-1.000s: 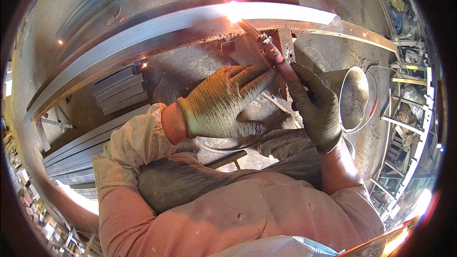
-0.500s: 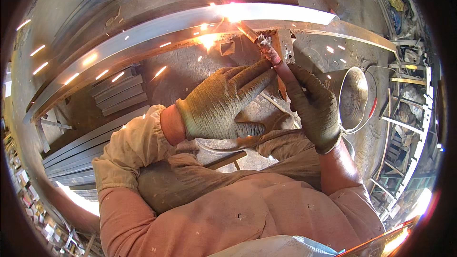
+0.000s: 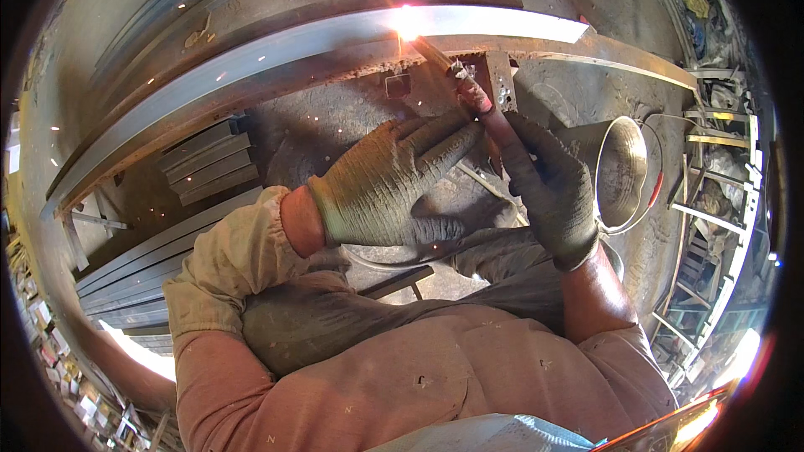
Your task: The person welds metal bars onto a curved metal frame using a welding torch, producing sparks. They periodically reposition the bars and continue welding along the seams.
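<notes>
My right hand (image 3: 553, 188), in a grey-green knit glove, is closed around a welding torch (image 3: 475, 99). The torch's neck points up and left to a bright arc (image 3: 408, 27) on a long, pale metal bar (image 3: 502, 23). Fingers stretched and thumb apart, my gloved left hand (image 3: 381, 188) lies palm down beside it. Its fingertips reach the torch near the front of the handle; whether they press on it, I cannot tell. Glare hides the torch tip and the spot being welded.
Under the bar runs a rusty beam (image 3: 624, 62), with a drilled metal post (image 3: 502, 82) below it. A metal bucket (image 3: 622, 174) stands right of my right hand. Stacked steel profiles (image 3: 209, 167) lie at left. A ladder-like metal frame (image 3: 708, 318) lines the right side.
The shower of large sparks has shrunk to a few small specks. The glow below the bar is gone, and the arc has shifted very slightly left. Both hands are nearly still.
</notes>
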`<state>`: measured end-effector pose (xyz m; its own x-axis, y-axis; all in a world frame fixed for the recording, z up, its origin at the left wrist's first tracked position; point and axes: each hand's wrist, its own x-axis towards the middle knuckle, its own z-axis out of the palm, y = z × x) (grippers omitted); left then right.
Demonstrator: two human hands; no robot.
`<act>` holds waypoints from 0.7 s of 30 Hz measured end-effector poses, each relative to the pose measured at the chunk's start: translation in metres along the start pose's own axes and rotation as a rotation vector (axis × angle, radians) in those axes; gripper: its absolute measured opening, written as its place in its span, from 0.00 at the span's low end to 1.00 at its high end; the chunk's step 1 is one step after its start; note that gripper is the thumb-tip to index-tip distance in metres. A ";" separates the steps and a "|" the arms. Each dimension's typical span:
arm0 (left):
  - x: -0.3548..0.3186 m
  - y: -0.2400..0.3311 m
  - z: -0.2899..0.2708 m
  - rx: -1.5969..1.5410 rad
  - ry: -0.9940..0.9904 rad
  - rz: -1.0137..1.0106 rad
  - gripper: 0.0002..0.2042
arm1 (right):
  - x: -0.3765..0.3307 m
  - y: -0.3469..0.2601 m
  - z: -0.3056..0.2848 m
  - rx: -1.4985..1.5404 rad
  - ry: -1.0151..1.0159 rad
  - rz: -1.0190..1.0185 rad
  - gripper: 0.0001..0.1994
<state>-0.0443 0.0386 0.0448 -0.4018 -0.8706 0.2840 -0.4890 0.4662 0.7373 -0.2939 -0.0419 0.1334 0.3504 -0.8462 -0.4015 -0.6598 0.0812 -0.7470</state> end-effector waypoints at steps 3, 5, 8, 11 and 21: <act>0.005 -0.008 0.004 0.001 0.038 0.044 0.56 | 0.004 -0.003 0.000 -0.035 -0.005 -0.046 0.23; 0.003 -0.003 0.002 0.012 0.025 0.004 0.56 | 0.004 0.000 0.001 0.002 0.005 0.014 0.22; 0.000 -0.006 0.004 0.064 0.026 -0.002 0.56 | 0.005 -0.001 0.003 0.019 -0.015 0.044 0.22; 0.001 -0.002 0.000 0.029 0.002 -0.023 0.56 | 0.005 -0.002 0.003 0.018 -0.003 0.027 0.23; 0.001 -0.009 0.008 0.004 0.015 0.004 0.56 | 0.003 0.003 0.003 0.006 0.009 -0.042 0.21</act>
<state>-0.0464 0.0351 0.0330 -0.3919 -0.8710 0.2963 -0.4904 0.4703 0.7337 -0.2927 -0.0428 0.1282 0.3715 -0.8539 -0.3645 -0.6407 0.0483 -0.7662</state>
